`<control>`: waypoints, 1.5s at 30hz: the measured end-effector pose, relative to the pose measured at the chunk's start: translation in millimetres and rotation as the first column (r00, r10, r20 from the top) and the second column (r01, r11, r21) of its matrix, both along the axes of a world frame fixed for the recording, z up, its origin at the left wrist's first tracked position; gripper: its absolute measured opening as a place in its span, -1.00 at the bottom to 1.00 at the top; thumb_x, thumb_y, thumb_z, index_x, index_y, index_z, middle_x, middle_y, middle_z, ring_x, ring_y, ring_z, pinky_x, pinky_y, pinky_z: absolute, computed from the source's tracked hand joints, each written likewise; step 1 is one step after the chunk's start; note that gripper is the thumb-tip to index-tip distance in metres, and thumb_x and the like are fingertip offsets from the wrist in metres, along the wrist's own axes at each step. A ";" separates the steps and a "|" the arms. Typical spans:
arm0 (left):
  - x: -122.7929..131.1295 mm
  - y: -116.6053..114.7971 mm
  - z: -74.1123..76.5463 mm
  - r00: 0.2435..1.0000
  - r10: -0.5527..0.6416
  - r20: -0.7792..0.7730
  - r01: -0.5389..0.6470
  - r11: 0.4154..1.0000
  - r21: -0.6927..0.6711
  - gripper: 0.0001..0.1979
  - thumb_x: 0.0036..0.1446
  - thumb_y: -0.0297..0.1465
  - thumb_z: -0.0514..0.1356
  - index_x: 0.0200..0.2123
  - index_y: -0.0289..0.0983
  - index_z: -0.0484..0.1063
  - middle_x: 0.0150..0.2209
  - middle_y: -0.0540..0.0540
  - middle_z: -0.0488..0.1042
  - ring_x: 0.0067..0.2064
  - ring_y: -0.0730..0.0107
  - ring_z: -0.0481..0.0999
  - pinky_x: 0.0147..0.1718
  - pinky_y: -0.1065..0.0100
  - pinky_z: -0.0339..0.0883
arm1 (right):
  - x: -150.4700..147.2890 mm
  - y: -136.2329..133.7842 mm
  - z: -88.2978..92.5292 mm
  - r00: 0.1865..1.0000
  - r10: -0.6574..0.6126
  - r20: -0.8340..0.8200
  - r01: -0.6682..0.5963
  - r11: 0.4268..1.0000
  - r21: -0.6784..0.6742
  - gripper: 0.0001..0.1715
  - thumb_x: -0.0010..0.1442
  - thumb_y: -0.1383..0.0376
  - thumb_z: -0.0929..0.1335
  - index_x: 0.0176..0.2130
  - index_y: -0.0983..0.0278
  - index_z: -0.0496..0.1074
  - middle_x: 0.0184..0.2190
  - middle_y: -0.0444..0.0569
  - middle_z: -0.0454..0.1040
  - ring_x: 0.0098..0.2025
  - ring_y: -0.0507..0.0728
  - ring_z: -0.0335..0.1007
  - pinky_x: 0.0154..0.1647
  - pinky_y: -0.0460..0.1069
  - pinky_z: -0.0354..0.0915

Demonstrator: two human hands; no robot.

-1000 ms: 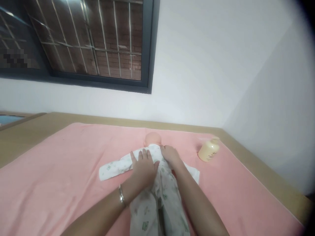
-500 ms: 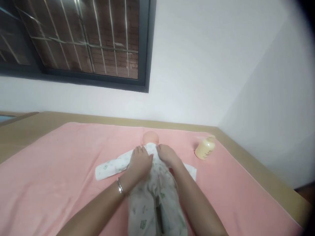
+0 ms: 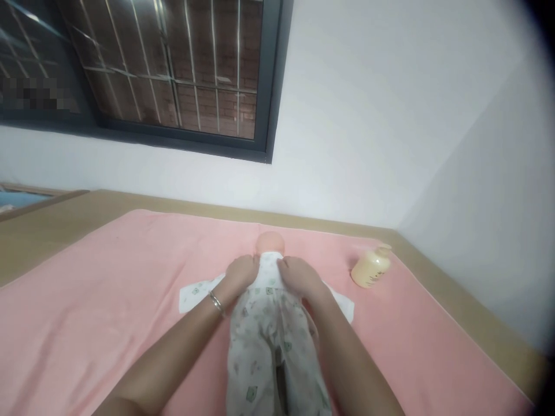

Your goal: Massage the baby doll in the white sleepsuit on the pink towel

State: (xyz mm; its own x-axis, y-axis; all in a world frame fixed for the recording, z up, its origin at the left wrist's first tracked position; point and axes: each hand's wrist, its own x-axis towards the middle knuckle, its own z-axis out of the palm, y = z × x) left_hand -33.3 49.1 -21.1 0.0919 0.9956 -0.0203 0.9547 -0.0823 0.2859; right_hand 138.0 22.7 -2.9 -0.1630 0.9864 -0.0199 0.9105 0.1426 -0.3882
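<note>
A baby doll (image 3: 269, 242) with a bald, skin-toned head lies on a pink sheet, its head at the far end. It is dressed in a white baby outfit (image 3: 271, 320) with small green prints, the sleeves spread to both sides and the legs toward me. My left hand (image 3: 243, 273), with a silver bracelet at the wrist, is closed on the outfit at the left shoulder. At the right shoulder my right hand (image 3: 299, 274) is closed on the fabric too. My fingertips are partly hidden. The doll's face is not visible.
A cream pump bottle (image 3: 370, 267) stands to the right on the pink sheet (image 3: 108, 277). Around the sheet runs a tan surface edge (image 3: 433, 268). A white wall (image 3: 347, 144) and a barred window (image 3: 182, 75) are behind.
My left hand has moved from the chest up to the left shoulder of the outfit. My right hand stays at the other shoulder. The view has shifted slightly left.
</note>
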 end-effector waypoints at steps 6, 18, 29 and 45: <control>28.2 -43.4 -6.2 0.960 -0.132 -0.249 0.203 0.935 0.289 -0.52 0.31 -0.28 -0.14 -0.03 -0.55 0.38 -0.05 -0.52 0.41 0.02 -0.09 0.39 -0.02 0.04 0.18 | 19.3 29.9 -14.7 0.988 -0.071 -0.136 0.047 0.984 -0.174 -0.23 0.37 0.04 -0.04 -0.03 0.46 0.46 0.02 0.27 0.43 0.02 0.23 0.37 -0.05 -0.01 0.19; 3.9 -1.0 -4.6 0.994 -0.111 -0.021 0.112 0.992 0.058 -0.31 0.32 -0.11 -0.35 -0.15 -0.40 0.48 -0.14 -0.34 0.52 -0.10 0.08 0.50 -0.12 0.20 0.26 | 2.3 -2.8 8.6 0.995 0.036 0.090 -0.032 0.998 -0.045 -0.33 0.37 0.10 -0.03 -0.11 0.37 0.48 -0.08 0.21 0.48 -0.06 0.23 0.40 0.00 0.07 0.14; 20.5 -32.2 0.3 0.976 -0.183 -0.121 0.205 0.958 0.201 -0.42 0.31 -0.12 -0.21 -0.09 -0.45 0.41 -0.08 -0.45 0.46 -0.03 -0.01 0.45 -0.04 0.10 0.22 | 16.1 9.8 1.0 0.997 0.064 -0.053 -0.068 0.993 -0.092 -0.34 0.36 0.05 0.02 -0.08 0.39 0.47 -0.07 0.22 0.48 -0.10 0.24 0.42 -0.12 0.03 0.24; 26.2 -43.6 1.1 0.967 -0.065 -0.247 0.088 0.992 0.085 -0.31 0.24 0.01 -0.14 0.09 -0.48 0.26 0.06 -0.52 0.33 0.07 -0.20 0.34 -0.06 -0.05 0.19 | 16.2 21.2 -7.2 0.997 0.058 -0.060 -0.061 0.997 -0.051 -0.34 0.38 0.10 -0.02 -0.12 0.37 0.47 -0.10 0.18 0.50 -0.12 0.20 0.42 -0.15 0.00 0.24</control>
State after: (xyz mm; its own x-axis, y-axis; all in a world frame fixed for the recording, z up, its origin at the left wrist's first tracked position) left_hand -7.1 5.5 -19.9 0.1720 0.9842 0.0426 0.9843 -0.1734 0.0331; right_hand 154.3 44.0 -10.1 -0.2236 0.9728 -0.0601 0.8765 0.1737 -0.4490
